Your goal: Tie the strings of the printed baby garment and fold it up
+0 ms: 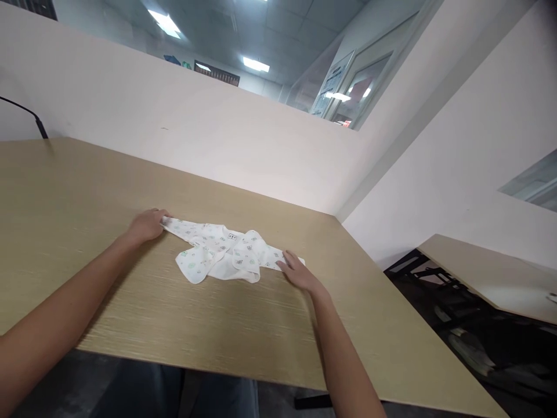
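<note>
A small white baby shirt [226, 253] with a scattered green and grey print lies spread on the wooden table, its sleeves stretched out to both sides. Its front panels are loose and rumpled, and a small label shows at the neck. My left hand [149, 225] is closed on the cuff of the left-lying sleeve; some fingertips are hidden. On the other sleeve, close to its cuff, my right hand [298, 273] grips the cloth between thumb and fingers. The sleeve's end pokes out beyond that hand.
The table [209, 331] meets a white partition [226, 151] at the back, with glass above it. A black cable [40, 125] hangs at the far left. To the right, past the table's edge, stands another table [491, 273] with dark items beneath it.
</note>
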Demonstrator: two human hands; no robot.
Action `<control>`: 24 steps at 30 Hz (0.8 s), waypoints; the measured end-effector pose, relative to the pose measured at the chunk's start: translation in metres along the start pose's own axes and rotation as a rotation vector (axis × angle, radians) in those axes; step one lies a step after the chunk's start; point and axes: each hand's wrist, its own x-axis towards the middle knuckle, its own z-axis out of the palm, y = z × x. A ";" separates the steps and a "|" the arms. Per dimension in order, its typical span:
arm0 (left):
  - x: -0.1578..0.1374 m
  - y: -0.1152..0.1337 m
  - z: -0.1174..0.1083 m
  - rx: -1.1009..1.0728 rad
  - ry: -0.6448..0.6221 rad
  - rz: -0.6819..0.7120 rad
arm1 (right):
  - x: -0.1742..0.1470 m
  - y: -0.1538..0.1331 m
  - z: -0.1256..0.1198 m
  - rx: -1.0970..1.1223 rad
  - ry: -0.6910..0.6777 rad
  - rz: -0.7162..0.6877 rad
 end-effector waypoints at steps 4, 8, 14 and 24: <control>-0.001 0.008 0.004 0.009 0.025 0.094 | 0.008 0.020 -0.001 0.008 0.051 0.043; -0.011 0.038 0.018 -0.003 0.169 0.151 | 0.012 0.020 -0.001 -0.037 0.188 0.061; -0.019 0.072 0.048 -0.087 0.167 0.417 | -0.010 -0.051 0.000 0.143 0.366 -0.421; -0.017 0.071 0.058 -0.074 0.081 0.384 | -0.025 -0.104 0.030 0.048 0.077 -0.664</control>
